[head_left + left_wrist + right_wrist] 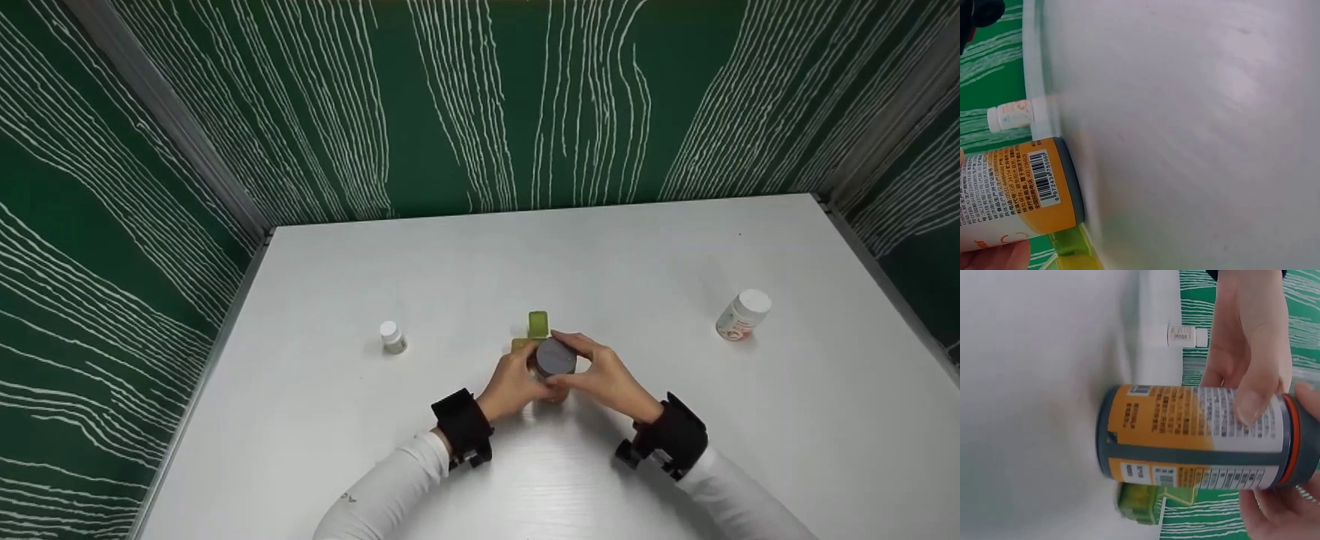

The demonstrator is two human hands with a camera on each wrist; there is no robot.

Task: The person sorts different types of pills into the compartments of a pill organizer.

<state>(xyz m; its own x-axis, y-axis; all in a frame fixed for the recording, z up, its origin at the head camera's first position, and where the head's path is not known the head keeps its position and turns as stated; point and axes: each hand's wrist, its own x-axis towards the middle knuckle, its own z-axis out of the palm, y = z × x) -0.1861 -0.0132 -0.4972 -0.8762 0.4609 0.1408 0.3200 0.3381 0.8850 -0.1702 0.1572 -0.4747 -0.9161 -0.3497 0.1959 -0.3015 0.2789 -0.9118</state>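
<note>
A dark grey bottle with an orange and white printed label (pixel 1185 433) is between both hands, its grey lid (pixel 556 357) facing up at the head camera. My left hand (pixel 514 382) grips the bottle's body, thumb across the label in the right wrist view. The fingers of my right hand (pixel 611 379) pinch the lid around its rim; an orange-red ring shows just below it. Whether the bottle's base touches the table cannot be told. Right behind the bottle lies a green translucent pill box (pixel 538 324) with a lid raised, partly hidden by the hands.
On the left of the white table (pixel 315 285) stands a small white bottle (pixel 392 337). A larger white bottle with a printed label (pixel 739 315) stands to the right. Green panels with white wavy lines (pixel 465 105) rise along the table's back and sides.
</note>
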